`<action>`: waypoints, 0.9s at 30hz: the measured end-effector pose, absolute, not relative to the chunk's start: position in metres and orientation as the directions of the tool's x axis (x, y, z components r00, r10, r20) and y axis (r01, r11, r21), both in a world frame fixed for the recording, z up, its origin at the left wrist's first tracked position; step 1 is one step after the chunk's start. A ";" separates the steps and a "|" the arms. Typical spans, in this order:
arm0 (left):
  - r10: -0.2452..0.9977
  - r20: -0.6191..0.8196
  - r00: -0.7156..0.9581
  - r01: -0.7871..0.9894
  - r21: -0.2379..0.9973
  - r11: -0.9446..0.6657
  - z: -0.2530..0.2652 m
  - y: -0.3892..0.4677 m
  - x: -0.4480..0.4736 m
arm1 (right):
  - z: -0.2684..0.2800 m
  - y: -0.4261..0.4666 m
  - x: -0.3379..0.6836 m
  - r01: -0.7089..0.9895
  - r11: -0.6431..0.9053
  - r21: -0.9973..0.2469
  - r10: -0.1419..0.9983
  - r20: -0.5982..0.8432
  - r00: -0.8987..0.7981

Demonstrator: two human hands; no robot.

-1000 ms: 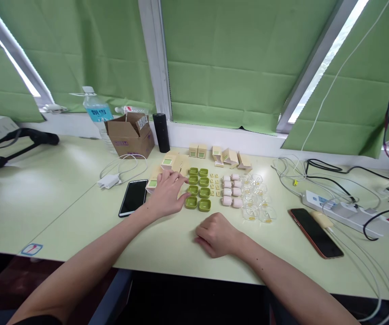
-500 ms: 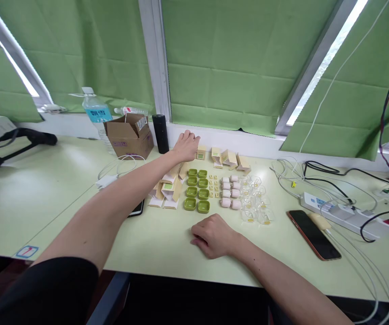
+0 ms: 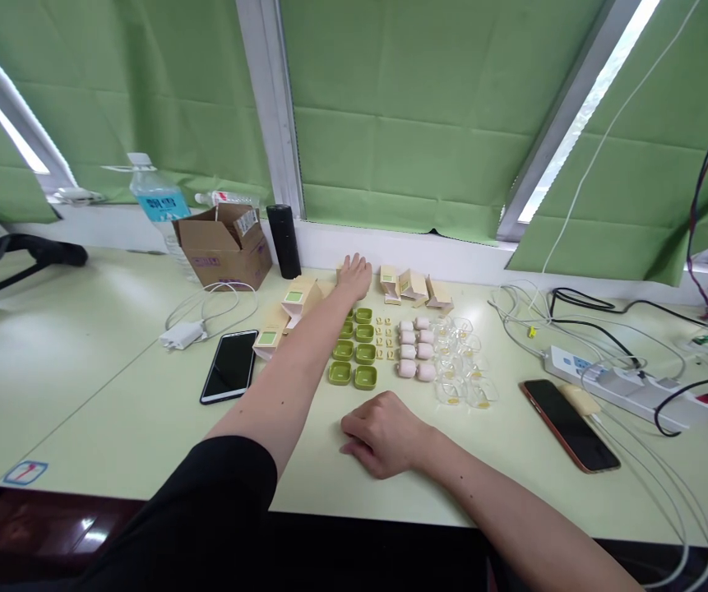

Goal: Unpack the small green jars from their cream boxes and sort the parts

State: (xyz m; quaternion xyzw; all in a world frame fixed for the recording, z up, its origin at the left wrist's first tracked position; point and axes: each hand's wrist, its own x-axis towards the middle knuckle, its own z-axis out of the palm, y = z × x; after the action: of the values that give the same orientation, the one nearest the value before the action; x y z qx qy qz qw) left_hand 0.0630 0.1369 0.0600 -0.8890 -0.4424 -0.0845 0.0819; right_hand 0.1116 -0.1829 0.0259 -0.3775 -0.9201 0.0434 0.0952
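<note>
My left hand (image 3: 354,279) reaches to the back of the table, fingers stretched and a little apart over the row of small cream cardboard boxes. A bit of one cream box (image 3: 340,270) shows at its left edge; what lies under the palm is hidden. My right hand (image 3: 386,434) rests on the table front in a loose fist, nothing visible in it. Between the hands stand two columns of green square cups (image 3: 365,353), tiny yellow pieces (image 3: 390,332), pale pink jars (image 3: 407,351) and clear plastic covers (image 3: 450,367). My left forearm hides part of the green cups.
More cream boxes (image 3: 414,284) stand behind, others (image 3: 301,298) lie left of my forearm. A black phone (image 3: 230,366), a cardboard carton (image 3: 224,251), a black cylinder (image 3: 284,241) and a water bottle (image 3: 159,201) are left. Rightward lie another phone (image 3: 569,426) and a power strip (image 3: 613,386) with cables.
My left hand has moved slightly right and lower along the box row, now covering a box that showed earlier. The forearm swung right, uncovering the left phone. My right hand stays put.
</note>
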 end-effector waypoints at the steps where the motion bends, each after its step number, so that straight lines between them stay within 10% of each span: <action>1: 0.762 0.232 0.605 0.792 -0.076 -0.606 0.060 0.134 0.063 | 0.026 -0.183 0.111 0.688 0.710 -0.151 0.704 0.143 -0.695; 12: 0.644 0.425 0.636 0.735 -0.080 -0.673 0.108 0.076 0.029 | 0.028 -0.181 0.119 0.649 0.754 -0.104 0.625 0.419 -0.658; 18: 0.400 0.673 0.623 0.467 0.090 -0.879 0.115 -0.019 -0.028 | 0.042 -0.178 0.129 0.664 0.689 -0.289 0.502 0.852 -0.150; 22: 0.401 0.645 0.651 0.383 0.178 -0.906 0.093 -0.075 -0.063 | 0.052 -0.175 0.138 0.656 0.591 -0.470 0.536 0.836 0.117; 27: 0.304 0.650 0.696 0.253 0.174 -0.952 0.060 -0.098 -0.080 | 0.055 -0.177 0.140 0.451 0.624 -0.638 0.755 0.640 -0.139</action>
State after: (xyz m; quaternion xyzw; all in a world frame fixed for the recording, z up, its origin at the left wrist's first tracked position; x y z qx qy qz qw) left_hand -0.0801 -0.0982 0.0605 -0.9203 -0.1511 -0.3591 -0.0356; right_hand 0.1401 -0.1768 0.0551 -0.4075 -0.7400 0.1481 0.5142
